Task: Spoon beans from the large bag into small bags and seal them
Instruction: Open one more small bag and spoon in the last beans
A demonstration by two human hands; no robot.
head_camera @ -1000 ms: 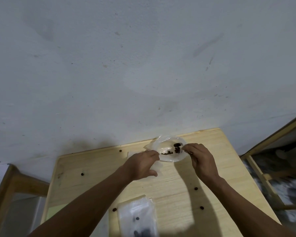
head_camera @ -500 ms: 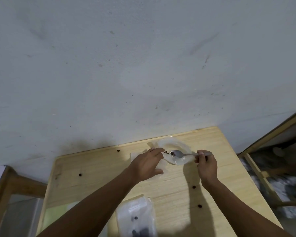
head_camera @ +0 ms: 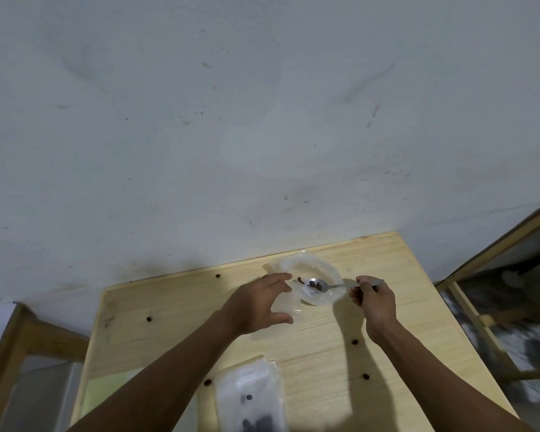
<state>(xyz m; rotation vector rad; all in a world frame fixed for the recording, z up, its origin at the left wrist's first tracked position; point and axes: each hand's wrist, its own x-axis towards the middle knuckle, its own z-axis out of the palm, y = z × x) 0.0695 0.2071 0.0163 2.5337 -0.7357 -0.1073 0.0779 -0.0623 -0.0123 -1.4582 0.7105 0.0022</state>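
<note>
A clear plastic bag (head_camera: 329, 271) lies open near the far edge of the wooden table (head_camera: 402, 307). My right hand (head_camera: 374, 302) grips a metal spoon (head_camera: 334, 285) by its handle; the bowl of the spoon sits inside the bag's mouth among a few dark beans (head_camera: 300, 279). My left hand (head_camera: 259, 304) pinches the bag's left rim and holds it open. Near the front edge lie small clear bags (head_camera: 251, 397) with a few dark beans in or on them.
Loose dark beans are scattered on the table, for example one bean (head_camera: 149, 319) at the left and another bean (head_camera: 354, 342) by my right wrist. A grey wall rises right behind the table. Wooden frames stand at the left (head_camera: 22, 335) and right (head_camera: 493, 244).
My right hand has drawn back to the right along the spoon's handle, and the spoon's bowl now rests in the bag's mouth. My left hand has stayed on the rim.
</note>
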